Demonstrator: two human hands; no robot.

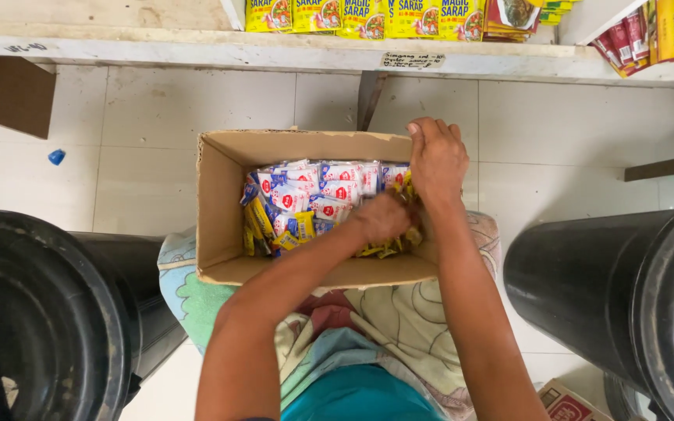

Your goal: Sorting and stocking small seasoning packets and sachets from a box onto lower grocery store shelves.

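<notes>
An open cardboard box (220, 203) rests on my lap, filled with several small white-and-blue sachets (317, 191) and yellow sachets (263, 226). My left hand (380, 218) reaches down into the right side of the box, fingers curled among the yellow packets; what it grips is hidden. My right hand (436, 160) rests on the box's far right corner, fingers bent over the rim and the packets there.
A large black bin (48, 312) stands at my left and another black bin (626, 288) at my right. A white shelf (196, 48) ahead carries hanging yellow and red packets. A blue cap (56, 157) lies on the tiled floor. A carton corner (567, 401) shows lower right.
</notes>
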